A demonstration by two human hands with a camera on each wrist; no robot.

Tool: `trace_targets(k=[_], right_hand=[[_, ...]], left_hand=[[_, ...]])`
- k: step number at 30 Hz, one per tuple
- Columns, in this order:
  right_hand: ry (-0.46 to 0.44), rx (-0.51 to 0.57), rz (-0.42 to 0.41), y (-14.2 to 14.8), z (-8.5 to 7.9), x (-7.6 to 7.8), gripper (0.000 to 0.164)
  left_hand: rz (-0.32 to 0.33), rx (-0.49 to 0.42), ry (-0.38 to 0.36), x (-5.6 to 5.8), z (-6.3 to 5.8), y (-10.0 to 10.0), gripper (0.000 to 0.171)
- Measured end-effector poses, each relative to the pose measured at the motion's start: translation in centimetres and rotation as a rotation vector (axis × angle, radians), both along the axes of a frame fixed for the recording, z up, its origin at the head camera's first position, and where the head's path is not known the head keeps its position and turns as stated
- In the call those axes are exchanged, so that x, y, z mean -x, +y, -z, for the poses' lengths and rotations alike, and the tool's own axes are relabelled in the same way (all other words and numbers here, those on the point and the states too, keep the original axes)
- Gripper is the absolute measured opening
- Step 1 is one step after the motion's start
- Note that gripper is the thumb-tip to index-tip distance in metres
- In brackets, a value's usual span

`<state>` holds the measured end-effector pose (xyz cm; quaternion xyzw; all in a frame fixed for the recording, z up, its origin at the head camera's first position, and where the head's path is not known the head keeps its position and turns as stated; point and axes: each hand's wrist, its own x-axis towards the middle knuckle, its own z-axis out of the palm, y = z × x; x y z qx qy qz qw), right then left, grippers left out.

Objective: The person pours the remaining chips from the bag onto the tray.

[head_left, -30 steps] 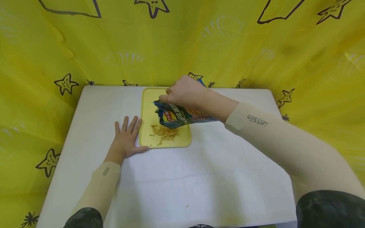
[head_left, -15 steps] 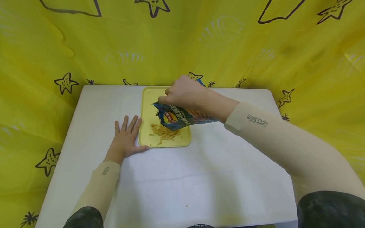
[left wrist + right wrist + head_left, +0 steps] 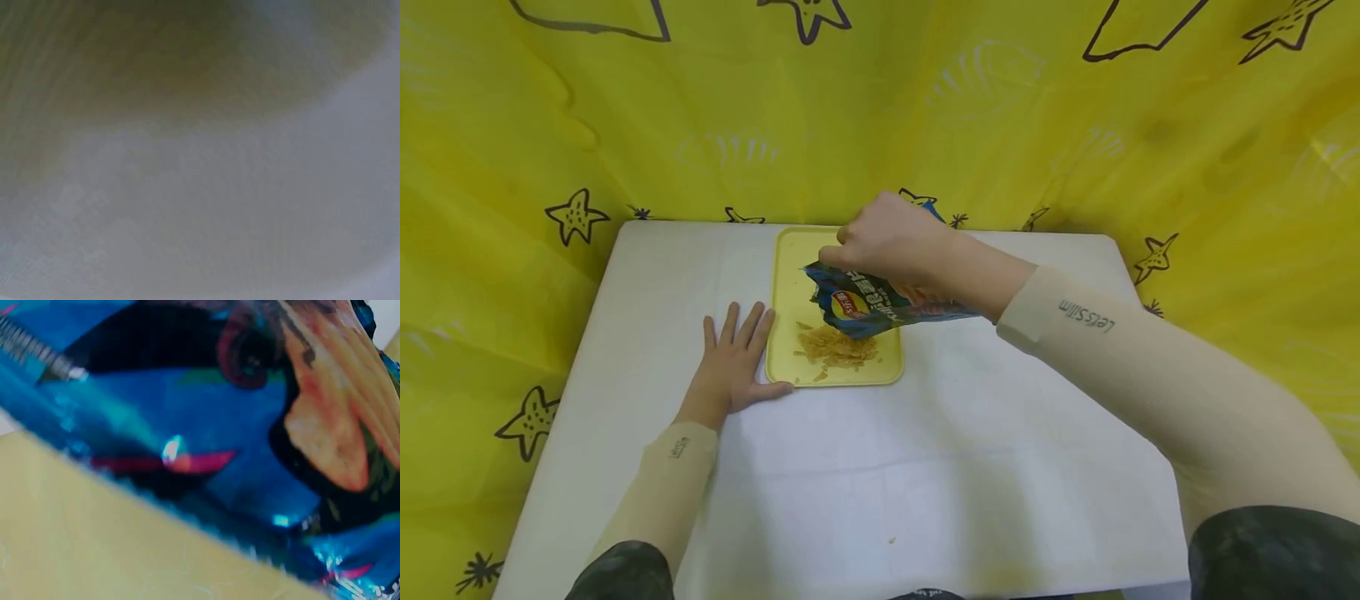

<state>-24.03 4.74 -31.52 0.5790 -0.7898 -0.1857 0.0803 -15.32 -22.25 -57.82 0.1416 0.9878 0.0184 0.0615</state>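
Observation:
My right hand (image 3: 891, 240) grips a dark blue chip bag (image 3: 880, 310) and holds it tilted over the yellow tray (image 3: 792, 287), mouth toward the left. Under the bag's lower edge, a pile of potato chip pieces (image 3: 833, 350) lies on the tray. Close up in the right wrist view, the shiny blue bag (image 3: 156, 419) fills most of the picture. My left hand (image 3: 730, 362) lies with fingers spread on the white tabletop, fingertips and thumb at the tray's left edge. The left wrist view is too blurred to make anything out.
A white cloth (image 3: 880, 467) covers the table, with a small crumb (image 3: 892, 540) near its front. Behind and at both sides hangs a yellow curtain (image 3: 880, 117) with starfish drawings. The dark rim of something (image 3: 927, 594) shows at the bottom edge.
The pile of chip pieces under the bag has grown a little. The bag and right hand have shifted only slightly, and the left hand stays in place.

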Motion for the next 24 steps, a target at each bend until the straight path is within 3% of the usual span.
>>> trace_targets(k=[7, 15, 24], right_hand=[[0.001, -0.027, -0.015, 0.10, 0.05, 0.01, 0.015], [0.039, 0.052, -0.041, 0.49, -0.14, 0.28, 0.017], [0.024, 0.076, -0.034, 0.88, -0.47, 0.19, 0.016]], left_hand=[[0.002, -0.004, -0.008, 0.03, 0.20, -0.03, 0.125], [0.003, -0.005, -0.012, 0.01, -0.08, 0.03, 0.125], [0.006, 0.003, -0.019, 0.07, -0.34, 0.13, 0.125]])
